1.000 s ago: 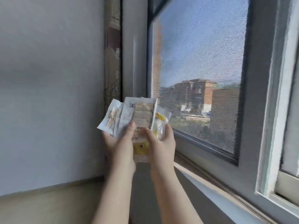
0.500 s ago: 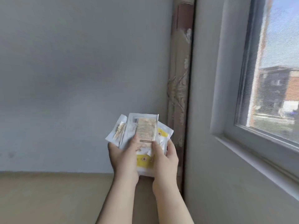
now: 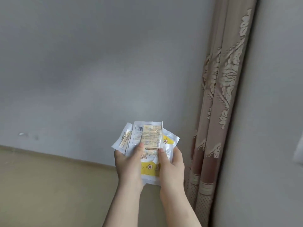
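Both hands hold a small fan of white and yellow plastic packets (image 3: 150,136) in front of me at chest height. My left hand (image 3: 129,163) grips the stack from the left, thumb pressed on the front packet with its printed label and barcode. My right hand (image 3: 170,163) grips the right side, thumb on the same front packet. A narrower packet (image 3: 123,140) sticks out at the left, and a yellow-printed one (image 3: 169,141) shows behind at the right.
A plain grey wall (image 3: 98,71) fills the view ahead. A beige surface (image 3: 49,185) lies below it at the left. A patterned brown curtain (image 3: 221,104) hangs at the right, beside a grey wall section (image 3: 270,128).
The view has swung left, away from the window, which is now out of sight. Both hands keep the same grip on the packets.
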### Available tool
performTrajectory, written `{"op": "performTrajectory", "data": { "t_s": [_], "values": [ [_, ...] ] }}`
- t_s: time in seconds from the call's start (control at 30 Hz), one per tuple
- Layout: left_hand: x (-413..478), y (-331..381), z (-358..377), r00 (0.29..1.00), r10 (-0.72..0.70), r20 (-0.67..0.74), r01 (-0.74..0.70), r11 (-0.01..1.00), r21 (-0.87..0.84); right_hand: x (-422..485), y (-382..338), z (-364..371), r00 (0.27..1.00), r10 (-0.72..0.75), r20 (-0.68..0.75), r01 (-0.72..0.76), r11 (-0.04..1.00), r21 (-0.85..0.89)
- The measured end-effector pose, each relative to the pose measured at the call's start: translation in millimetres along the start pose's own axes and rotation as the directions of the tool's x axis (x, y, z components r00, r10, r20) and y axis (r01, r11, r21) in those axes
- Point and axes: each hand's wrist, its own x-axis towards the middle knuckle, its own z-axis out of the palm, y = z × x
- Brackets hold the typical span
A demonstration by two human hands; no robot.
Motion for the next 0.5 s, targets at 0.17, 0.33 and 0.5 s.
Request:
{"op": "performTrajectory", "data": {
  "t_s": [0.17, 0.33, 0.5],
  "values": [
    [76.1, -30.8, 28.4, 0.993, 0.018, -0.120, -0.014, 0.999, 0.032, 89.9, 35.2, 19.7, 0.989, 0.122, 0.087, -0.123, 0.992, 0.012],
    [157.7, -41.4, 5.7, 0.959, 0.065, -0.275, -0.056, 0.998, 0.040, 140.4, 81.3, 76.7, 0.925, 0.283, 0.254, -0.297, 0.955, 0.021],
    [263.7, -34.1, -19.8, 0.925, 0.116, -0.363, -0.133, 0.991, -0.021, 197.8, 118.5, 167.3, 0.870, 0.311, 0.383, -0.332, 0.943, -0.013]
  ]
}}
